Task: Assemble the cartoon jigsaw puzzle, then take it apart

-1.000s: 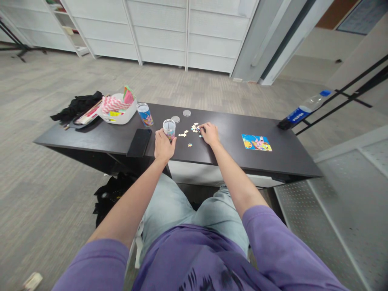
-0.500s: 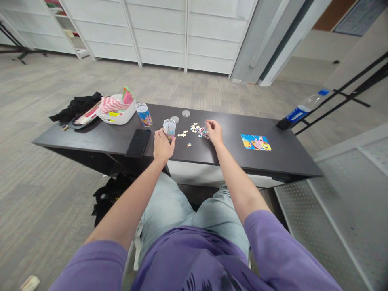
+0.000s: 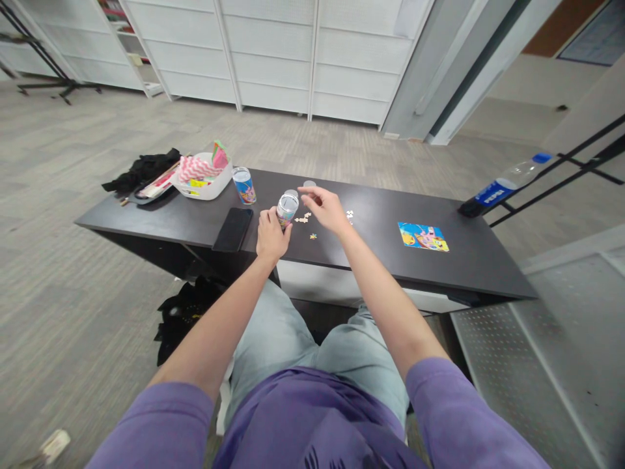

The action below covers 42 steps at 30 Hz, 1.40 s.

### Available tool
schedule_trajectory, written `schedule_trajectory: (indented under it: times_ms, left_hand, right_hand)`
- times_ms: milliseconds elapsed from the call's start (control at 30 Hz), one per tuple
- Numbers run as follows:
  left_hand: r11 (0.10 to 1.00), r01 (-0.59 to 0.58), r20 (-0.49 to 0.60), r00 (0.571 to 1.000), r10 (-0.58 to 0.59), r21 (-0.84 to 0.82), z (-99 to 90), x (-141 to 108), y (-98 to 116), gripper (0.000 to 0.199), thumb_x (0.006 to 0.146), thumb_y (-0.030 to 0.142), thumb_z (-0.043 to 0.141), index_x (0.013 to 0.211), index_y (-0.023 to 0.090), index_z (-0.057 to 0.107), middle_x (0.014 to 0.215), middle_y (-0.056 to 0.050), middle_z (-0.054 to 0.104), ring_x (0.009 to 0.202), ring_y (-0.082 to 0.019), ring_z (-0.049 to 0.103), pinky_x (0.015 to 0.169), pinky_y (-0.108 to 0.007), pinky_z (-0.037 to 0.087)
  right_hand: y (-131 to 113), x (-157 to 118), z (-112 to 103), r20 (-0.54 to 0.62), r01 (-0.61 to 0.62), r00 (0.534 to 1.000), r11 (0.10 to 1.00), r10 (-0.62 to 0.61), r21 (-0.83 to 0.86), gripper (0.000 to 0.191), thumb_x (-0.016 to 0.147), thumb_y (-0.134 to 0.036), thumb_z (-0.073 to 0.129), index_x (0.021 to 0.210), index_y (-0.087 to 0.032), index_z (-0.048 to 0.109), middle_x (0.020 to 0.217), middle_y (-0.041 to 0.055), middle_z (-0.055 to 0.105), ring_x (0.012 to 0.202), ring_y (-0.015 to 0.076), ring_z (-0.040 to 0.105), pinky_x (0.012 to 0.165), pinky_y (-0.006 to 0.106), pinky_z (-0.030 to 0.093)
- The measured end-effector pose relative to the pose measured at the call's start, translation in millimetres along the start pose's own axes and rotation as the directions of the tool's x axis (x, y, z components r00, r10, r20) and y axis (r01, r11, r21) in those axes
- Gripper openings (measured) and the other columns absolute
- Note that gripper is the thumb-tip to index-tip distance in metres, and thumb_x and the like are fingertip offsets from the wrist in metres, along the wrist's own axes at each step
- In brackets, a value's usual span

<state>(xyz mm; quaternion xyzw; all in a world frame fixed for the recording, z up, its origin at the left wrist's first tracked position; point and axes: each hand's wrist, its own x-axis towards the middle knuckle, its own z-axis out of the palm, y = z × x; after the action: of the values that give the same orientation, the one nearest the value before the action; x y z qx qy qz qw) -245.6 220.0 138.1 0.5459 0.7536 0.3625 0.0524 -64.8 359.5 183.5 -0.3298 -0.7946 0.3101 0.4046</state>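
My left hand (image 3: 272, 234) is wrapped round a small printed can (image 3: 288, 204) with a clear upper part, its mouth tipped slightly to the right. Just right of that mouth hovers my right hand (image 3: 326, 210), its thumb and forefinger a little apart, with nothing visible between them. A few jigsaw pieces (image 3: 303, 219) lie beside the can, and a single piece (image 3: 313, 236) sits nearer the front edge. More pieces (image 3: 349, 214) show past my right wrist; the rest of that pile is hidden by the hand. Two round lids (image 3: 309, 184) lie behind, partly covered.
On the dark table (image 3: 371, 251), a second printed can (image 3: 245, 186) stands by a black phone (image 3: 233, 229). A white basket (image 3: 208, 190) and black cloth (image 3: 141, 170) lie left. At right are a colourful picture card (image 3: 423, 236) and a Pepsi bottle (image 3: 498, 189).
My right hand has moved left from the puzzle pile to the can's mouth, its fingers loosening. My left hand has tilted the can to the right. The view has shifted slightly.
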Motion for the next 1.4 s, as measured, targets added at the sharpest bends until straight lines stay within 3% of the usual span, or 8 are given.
schedule_trajectory:
  times_ms: [133,233,367,500,700,900,1167,1400]
  left_hand:
    - [1.000,0.025,0.012,1.000,-0.025,0.008,-1.0,0.0,3.4,0.067,0.109,0.033,0.074,0.170,0.017,0.053,0.171,-0.034,0.065,0.172,-0.053,0.064,0.146,-0.072,0.057]
    - [0.999,0.046,0.015,0.999,-0.046,0.010,-0.3,0.1,5.1,0.069,0.110,0.034,0.074,0.172,0.015,0.051,0.172,-0.034,0.065,0.170,-0.054,0.065,0.148,-0.072,0.055]
    - [0.998,0.065,0.008,0.998,-0.065,0.011,1.7,0.4,6.2,0.073,0.110,0.033,0.075,0.175,0.013,0.050,0.169,-0.034,0.066,0.167,-0.055,0.066,0.148,-0.074,0.054]
    - [0.998,0.069,0.000,0.998,-0.069,0.011,3.2,1.1,5.4,0.075,0.109,0.033,0.077,0.176,0.012,0.050,0.169,-0.035,0.066,0.168,-0.056,0.066,0.148,-0.075,0.054]
    - [0.998,0.068,-0.005,0.998,-0.068,-0.002,5.4,2.5,0.0,0.075,0.109,0.035,0.081,0.177,0.018,0.054,0.169,-0.032,0.068,0.168,-0.055,0.066,0.147,-0.077,0.054]
    - [0.997,0.071,0.011,0.997,-0.071,0.008,6.7,3.1,-8.0,0.072,0.117,0.052,0.083,0.181,0.028,0.061,0.179,-0.022,0.067,0.167,-0.044,0.065,0.145,-0.075,0.056]
    - [0.997,0.077,0.040,0.996,-0.078,0.023,1.5,3.2,-6.5,0.075,0.116,0.052,0.085,0.184,0.029,0.060,0.184,-0.022,0.065,0.171,-0.044,0.062,0.148,-0.076,0.054]
    - [0.996,0.087,0.052,0.995,-0.089,0.037,-1.5,4.5,-5.4,0.080,0.116,0.061,0.083,0.185,0.028,0.059,0.184,-0.023,0.065,0.172,-0.045,0.061,0.148,-0.077,0.054]
  right_hand:
    - [22.4,-20.4,-41.6,-0.135,-0.154,0.982,0.972,0.130,-0.179,0.051,0.127,-0.060,0.062,0.154,-0.024,0.085,0.142,0.0174,0.088,0.128,0.0379,0.084,0.125,0.060,0.067]
    - [40.7,-51.9,-64.0,-0.156,-0.278,0.959,0.901,0.238,-0.333,0.071,0.106,-0.070,0.091,0.158,-0.022,0.083,0.168,0.0287,0.078,0.158,0.0551,0.073,0.142,0.078,0.053]
    - [53.2,-73.8,-60.0,-0.092,-0.345,0.934,0.803,0.346,-0.485,0.095,0.093,-0.072,0.106,0.168,-0.018,0.079,0.180,0.0353,0.070,0.171,0.0646,0.063,0.147,0.082,0.047]
    - [54.9,-58.9,-42.5,-0.090,-0.358,0.919,0.719,0.383,-0.595,0.080,0.111,-0.071,0.092,0.170,-0.018,0.078,0.183,0.0328,0.068,0.172,0.0587,0.062,0.149,0.078,0.043]
    - [49.2,-43.2,-36.5,-0.114,-0.357,0.914,0.640,0.389,-0.681,0.048,0.125,-0.060,0.085,0.155,-0.023,0.082,0.171,0.0166,0.077,0.160,0.0400,0.072,0.139,0.067,0.057]
    - [42.0,-48.1,-35.8,-0.123,-0.346,0.916,0.598,0.381,-0.722,0.043,0.126,-0.060,0.085,0.147,-0.022,0.085,0.161,0.0149,0.082,0.151,0.0376,0.078,0.133,0.064,0.064]
    - [37.7,-47.7,-33.9,-0.095,-0.299,0.933,0.599,0.348,-0.743,0.043,0.126,-0.053,0.089,0.155,-0.022,0.085,0.161,0.0147,0.084,0.142,0.0351,0.084,0.124,0.061,0.074]
    - [45.7,-48.1,-32.1,-0.083,-0.280,0.939,0.604,0.332,-0.746,0.038,0.127,-0.053,0.088,0.149,-0.022,0.087,0.157,0.0139,0.086,0.142,0.0344,0.085,0.126,0.062,0.072]
